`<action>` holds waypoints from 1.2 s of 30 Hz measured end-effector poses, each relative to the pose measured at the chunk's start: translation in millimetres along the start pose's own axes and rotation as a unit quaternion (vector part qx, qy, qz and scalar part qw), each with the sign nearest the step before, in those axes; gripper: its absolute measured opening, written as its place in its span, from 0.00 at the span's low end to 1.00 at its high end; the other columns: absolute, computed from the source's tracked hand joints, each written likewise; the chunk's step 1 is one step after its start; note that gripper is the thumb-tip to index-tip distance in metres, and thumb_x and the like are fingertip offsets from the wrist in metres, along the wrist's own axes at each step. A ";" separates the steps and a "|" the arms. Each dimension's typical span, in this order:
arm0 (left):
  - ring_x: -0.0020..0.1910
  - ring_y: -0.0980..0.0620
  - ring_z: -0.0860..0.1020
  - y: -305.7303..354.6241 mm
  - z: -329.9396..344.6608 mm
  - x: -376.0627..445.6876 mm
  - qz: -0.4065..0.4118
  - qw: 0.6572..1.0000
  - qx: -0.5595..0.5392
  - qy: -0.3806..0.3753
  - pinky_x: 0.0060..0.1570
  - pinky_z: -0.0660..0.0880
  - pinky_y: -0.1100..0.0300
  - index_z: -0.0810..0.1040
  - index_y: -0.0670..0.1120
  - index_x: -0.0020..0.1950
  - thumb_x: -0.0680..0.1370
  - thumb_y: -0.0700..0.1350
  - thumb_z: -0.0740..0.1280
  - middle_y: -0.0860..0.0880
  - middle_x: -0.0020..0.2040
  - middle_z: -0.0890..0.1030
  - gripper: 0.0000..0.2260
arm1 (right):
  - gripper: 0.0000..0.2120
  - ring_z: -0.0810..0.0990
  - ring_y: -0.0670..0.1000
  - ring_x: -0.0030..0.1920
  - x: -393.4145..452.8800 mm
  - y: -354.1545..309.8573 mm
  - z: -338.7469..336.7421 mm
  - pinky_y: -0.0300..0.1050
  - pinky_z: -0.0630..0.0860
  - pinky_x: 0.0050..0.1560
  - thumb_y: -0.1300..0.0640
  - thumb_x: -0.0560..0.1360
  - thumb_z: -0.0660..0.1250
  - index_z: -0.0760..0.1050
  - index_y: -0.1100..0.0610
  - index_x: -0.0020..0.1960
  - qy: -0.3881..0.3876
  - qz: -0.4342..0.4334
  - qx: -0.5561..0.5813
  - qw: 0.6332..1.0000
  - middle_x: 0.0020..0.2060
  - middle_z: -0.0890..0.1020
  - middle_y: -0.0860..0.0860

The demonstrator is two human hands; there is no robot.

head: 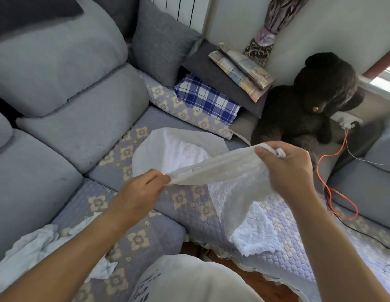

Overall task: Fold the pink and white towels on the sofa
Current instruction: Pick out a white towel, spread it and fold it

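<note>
Towel [220, 168] pinched taut between left hand [141, 188] and right hand [283, 164] (each gripping one corner); better to match edges before lowering onto sofa [189, 205].

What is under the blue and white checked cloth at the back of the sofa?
The blue checked cloth lies on the flowered sofa cover. A dark grey cushion overlaps its far edge, with folded pastel plaid cloths on top. Anything beneath the checked cloth itself is hidden.

soft window daylight; fisheye-bent edges
</note>
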State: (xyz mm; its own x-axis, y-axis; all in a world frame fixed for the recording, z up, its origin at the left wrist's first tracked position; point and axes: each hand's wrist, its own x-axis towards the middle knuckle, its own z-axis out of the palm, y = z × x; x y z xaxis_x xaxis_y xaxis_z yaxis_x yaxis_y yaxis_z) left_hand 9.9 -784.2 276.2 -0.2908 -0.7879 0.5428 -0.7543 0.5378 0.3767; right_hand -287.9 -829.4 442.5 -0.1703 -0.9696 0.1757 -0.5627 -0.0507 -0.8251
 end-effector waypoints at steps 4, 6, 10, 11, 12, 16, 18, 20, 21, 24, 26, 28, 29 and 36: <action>0.33 0.49 0.69 6.7 -8.1 6.1 0.001 0.999 0.045 -0.022 0.30 0.63 0.58 0.77 0.42 0.40 0.74 0.32 0.69 0.47 0.36 0.73 0.06 | 0.10 0.81 0.36 0.37 -2.0 5.8 0.5 0.26 0.71 0.28 0.53 0.75 0.74 0.83 0.39 0.38 -0.012 0.015 -0.004 1.000 0.35 0.83 0.37; 0.33 0.48 0.65 8.9 -12.7 8.4 0.036 0.996 0.074 -0.039 0.32 0.59 0.57 0.70 0.43 0.36 0.74 0.30 0.66 0.47 0.34 0.69 0.11 | 0.09 0.81 0.36 0.36 -2.7 8.2 0.1 0.26 0.71 0.27 0.53 0.75 0.74 0.83 0.41 0.39 -0.020 0.026 -0.008 0.999 0.35 0.83 0.37; 0.33 0.48 0.68 -0.1 -25.2 13.2 0.126 0.982 0.112 -0.089 0.32 0.59 0.57 0.73 0.43 0.47 0.75 0.30 0.59 0.46 0.37 0.71 0.10 | 0.09 0.80 0.35 0.36 -1.7 11.2 -5.3 0.26 0.70 0.26 0.52 0.76 0.73 0.83 0.40 0.39 -0.020 0.032 -0.023 0.999 0.35 0.83 0.36; 0.33 0.47 0.70 -2.2 -30.8 15.1 0.137 0.979 0.113 -0.097 0.30 0.62 0.57 0.77 0.42 0.52 0.76 0.32 0.57 0.46 0.39 0.73 0.12 | 0.08 0.80 0.35 0.36 -1.4 11.4 -7.1 0.26 0.70 0.25 0.52 0.76 0.73 0.83 0.40 0.39 -0.018 0.031 -0.027 0.999 0.35 0.83 0.36; 0.32 0.47 0.71 -4.0 -35.2 17.0 0.145 0.977 0.115 -0.104 0.29 0.64 0.57 0.79 0.41 0.57 0.77 0.33 0.57 0.45 0.41 0.75 0.14 | 0.08 0.80 0.35 0.37 -1.1 11.5 -8.5 0.26 0.70 0.25 0.51 0.76 0.73 0.83 0.40 0.39 -0.018 0.029 -0.031 0.999 0.35 0.82 0.36; 0.27 0.49 0.67 -1.4 -44.1 23.1 0.134 0.973 0.137 -0.125 0.25 0.59 0.58 0.80 0.39 0.56 0.74 0.32 0.64 0.44 0.52 0.75 0.12 | 0.09 0.80 0.34 0.37 -0.8 13.0 -10.0 0.27 0.70 0.26 0.51 0.76 0.72 0.82 0.39 0.39 -0.016 0.026 -0.048 0.998 0.35 0.82 0.34; 0.28 0.48 0.69 -0.2 -42.7 21.7 0.125 0.978 0.126 -0.109 0.28 0.58 0.59 0.81 0.40 0.54 0.77 0.34 0.61 0.45 0.52 0.77 0.11 | 0.10 0.80 0.33 0.38 -0.3 13.9 -11.2 0.28 0.71 0.26 0.51 0.76 0.72 0.82 0.38 0.38 -0.013 0.030 -0.052 0.998 0.35 0.82 0.33; 0.31 0.48 0.72 1.5 -38.1 18.9 0.110 0.986 0.104 -0.065 0.31 0.60 0.60 0.82 0.41 0.53 0.79 0.37 0.60 0.46 0.49 0.79 0.11 | 0.12 0.80 0.34 0.38 0.3 16.7 -14.1 0.29 0.71 0.27 0.51 0.76 0.72 0.81 0.37 0.37 -0.008 0.036 -0.056 0.998 0.35 0.82 0.34; 0.34 0.48 0.74 3.3 -34.9 17.3 0.098 0.990 0.091 -0.033 0.33 0.62 0.60 0.83 0.41 0.51 0.80 0.38 0.61 0.46 0.47 0.81 0.11 | 0.12 0.80 0.35 0.37 0.3 18.3 -15.8 0.30 0.72 0.28 0.51 0.76 0.72 0.82 0.36 0.36 -0.005 0.038 -0.057 0.998 0.35 0.82 0.34; 0.45 0.48 0.80 14.0 -26.2 12.7 0.055 0.997 0.033 0.048 0.47 0.75 0.56 0.84 0.40 0.46 0.80 0.40 0.64 0.45 0.46 0.84 0.09 | 0.11 0.81 0.36 0.36 0.2 22.7 -19.4 0.29 0.72 0.26 0.51 0.76 0.72 0.83 0.37 0.37 0.004 0.042 -0.053 0.998 0.34 0.83 0.36; 0.48 0.48 0.82 22.9 -23.2 10.4 0.008 0.998 -0.014 0.057 0.51 0.78 0.53 0.84 0.41 0.45 0.78 0.42 0.65 0.46 0.47 0.85 0.09 | 0.11 0.81 0.39 0.35 -0.2 26.0 -20.1 0.29 0.72 0.26 0.50 0.75 0.72 0.83 0.37 0.38 0.013 0.052 -0.051 0.997 0.34 0.83 0.38; 0.45 0.51 0.82 32.0 -21.8 9.9 -0.057 0.995 -0.069 0.044 0.48 0.78 0.55 0.82 0.45 0.43 0.77 0.45 0.67 0.49 0.45 0.85 0.07 | 0.08 0.81 0.41 0.34 -0.2 29.4 -20.3 0.35 0.73 0.30 0.50 0.76 0.72 0.83 0.38 0.39 0.021 0.064 -0.049 0.997 0.34 0.83 0.40; 0.43 0.55 0.81 35.5 -21.3 9.7 -0.109 0.988 -0.108 0.033 0.45 0.77 0.58 0.79 0.49 0.41 0.76 0.46 0.69 0.52 0.42 0.84 0.04 | 0.07 0.80 0.41 0.33 0.2 31.3 -20.2 0.38 0.75 0.32 0.49 0.76 0.72 0.83 0.40 0.40 0.025 0.065 -0.047 0.996 0.35 0.83 0.42; 0.39 0.52 0.81 16.6 -23.4 15.8 -0.374 0.828 -0.392 -0.145 0.44 0.77 0.58 0.85 0.56 0.46 0.69 0.55 0.78 0.48 0.39 0.84 0.09 | 0.05 0.74 0.39 0.29 -1.3 45.0 -17.2 0.37 0.73 0.32 0.49 0.76 0.71 0.83 0.42 0.41 0.026 0.056 -0.045 0.997 0.28 0.78 0.42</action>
State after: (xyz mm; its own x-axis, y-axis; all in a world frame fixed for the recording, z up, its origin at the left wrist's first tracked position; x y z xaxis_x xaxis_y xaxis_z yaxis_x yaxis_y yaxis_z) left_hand 6.6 -780.7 308.6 -0.1291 -0.9664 -0.2221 -0.2067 -0.1928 0.9592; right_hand -326.9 -826.3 414.4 -0.2772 -0.9540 0.1141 -0.6074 0.0819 -0.7901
